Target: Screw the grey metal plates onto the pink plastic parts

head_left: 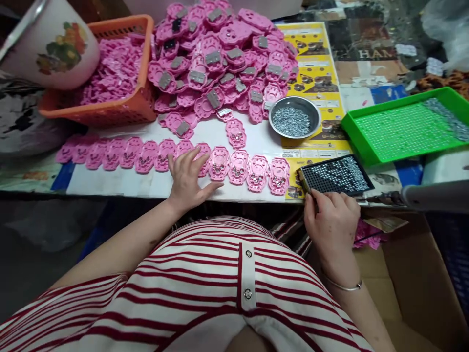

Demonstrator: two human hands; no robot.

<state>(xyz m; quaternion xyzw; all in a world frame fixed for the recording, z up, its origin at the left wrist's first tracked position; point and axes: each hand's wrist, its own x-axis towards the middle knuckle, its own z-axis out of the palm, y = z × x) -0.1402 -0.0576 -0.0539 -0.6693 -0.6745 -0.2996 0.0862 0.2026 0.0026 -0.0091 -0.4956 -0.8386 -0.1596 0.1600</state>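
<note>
My left hand point(188, 178) has its fingers spread over a row of pink plastic casings point(239, 167), hiding parts of a few of them. Small shiny metal bits show in many casings of the row. My right hand point(331, 220) is closed at the near edge of a black perforated tray point(322, 178), thumb and forefinger pinching its near left part. Small silvery screws lie in that tray, heaped thickest on its right side. One more pink casing point(235, 133) sits just behind the row.
A large heap of pink casings point(212, 58) with grey metal plates stands behind. Around are a metal bowl point(275, 128) of screws, a green tray point(395, 132), an orange basket point(146, 73) of pink pieces, a white pot point(84, 68), a grey cylindrical tool point(436, 195) and a cardboard box point(417, 264).
</note>
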